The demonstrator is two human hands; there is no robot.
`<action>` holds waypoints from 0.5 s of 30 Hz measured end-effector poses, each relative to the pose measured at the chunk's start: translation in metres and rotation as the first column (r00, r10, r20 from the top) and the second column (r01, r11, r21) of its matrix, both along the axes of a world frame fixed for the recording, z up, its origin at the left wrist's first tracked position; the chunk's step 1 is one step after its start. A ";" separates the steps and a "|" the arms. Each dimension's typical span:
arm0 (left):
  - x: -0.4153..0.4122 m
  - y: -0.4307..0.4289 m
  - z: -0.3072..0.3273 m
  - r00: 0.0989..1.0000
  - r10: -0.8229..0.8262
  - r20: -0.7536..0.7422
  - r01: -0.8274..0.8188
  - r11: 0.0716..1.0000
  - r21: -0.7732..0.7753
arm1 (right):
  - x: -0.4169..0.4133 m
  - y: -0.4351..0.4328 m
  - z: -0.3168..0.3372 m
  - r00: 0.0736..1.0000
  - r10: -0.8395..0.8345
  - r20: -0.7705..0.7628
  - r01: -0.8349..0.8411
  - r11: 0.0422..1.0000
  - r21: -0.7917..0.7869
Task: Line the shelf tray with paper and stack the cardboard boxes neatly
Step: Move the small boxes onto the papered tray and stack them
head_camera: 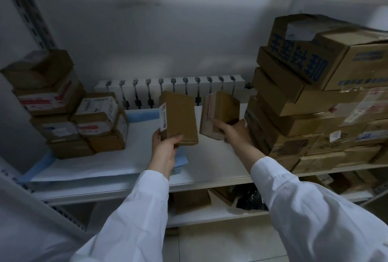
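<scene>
My left hand (164, 150) grips the near end of a flat brown cardboard box (179, 118) with a white label on its left edge, held above the shelf. My right hand (231, 130) holds a second small brown box (220, 112) with a pale taped side, tilted, just left of the big stack. White and blue paper (109, 157) lies over the white shelf tray (210, 177). A stack of small labelled boxes (63, 110) stands on the paper at the left.
A tall, leaning stack of larger cardboard boxes (315, 104) fills the shelf's right side. A white radiator (168, 87) runs behind the shelf. A perforated upright (29, 14) stands at the left. More boxes and dark items (247, 198) sit on the lower shelf.
</scene>
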State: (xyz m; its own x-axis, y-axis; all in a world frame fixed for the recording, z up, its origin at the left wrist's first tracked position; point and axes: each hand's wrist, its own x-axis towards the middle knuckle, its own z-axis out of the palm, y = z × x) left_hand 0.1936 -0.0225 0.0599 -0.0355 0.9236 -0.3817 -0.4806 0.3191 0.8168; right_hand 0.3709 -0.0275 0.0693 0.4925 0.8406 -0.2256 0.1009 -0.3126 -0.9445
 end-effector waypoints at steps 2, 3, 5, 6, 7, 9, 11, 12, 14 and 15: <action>-0.006 0.003 0.002 0.998 0.059 -0.011 -0.059 0.998 0.014 | -0.006 0.002 0.008 0.989 0.039 -0.143 -0.032 0.998 0.054; -0.009 0.005 0.002 0.997 0.076 0.001 -0.076 0.997 0.018 | -0.010 0.003 0.012 0.979 0.071 -0.191 -0.056 0.995 0.080; -0.014 0.006 0.004 0.996 0.086 0.039 -0.087 0.996 0.022 | -0.019 0.006 0.019 0.966 0.119 -0.229 -0.095 0.989 0.112; -0.016 0.006 0.006 0.994 0.085 0.063 -0.087 0.996 0.024 | -0.026 0.008 0.023 0.967 0.131 -0.218 -0.108 0.987 0.116; -0.018 0.005 0.008 0.993 0.082 0.088 -0.084 0.996 0.027 | -0.032 0.010 0.027 0.970 0.139 -0.200 -0.117 0.986 0.118; -0.022 0.004 0.011 0.989 0.090 0.121 -0.095 0.995 0.039 | -0.045 0.014 0.035 0.974 0.141 -0.177 -0.120 0.985 0.126; -0.028 0.006 0.014 0.987 0.105 0.124 -0.112 0.993 0.046 | -0.055 0.016 0.042 0.971 0.153 -0.182 -0.124 0.979 0.161; -0.033 0.008 0.015 0.986 0.108 0.124 -0.114 0.992 0.049 | -0.059 0.017 0.045 0.967 0.169 -0.193 -0.134 0.974 0.183; -0.042 0.011 0.020 0.984 0.105 0.141 -0.114 0.992 0.058 | -0.065 0.019 0.049 0.945 0.219 -0.243 -0.169 0.962 0.214; -0.048 0.013 0.023 0.982 0.108 0.156 -0.119 0.991 0.060 | -0.069 0.021 0.051 0.928 0.251 -0.276 -0.194 0.956 0.219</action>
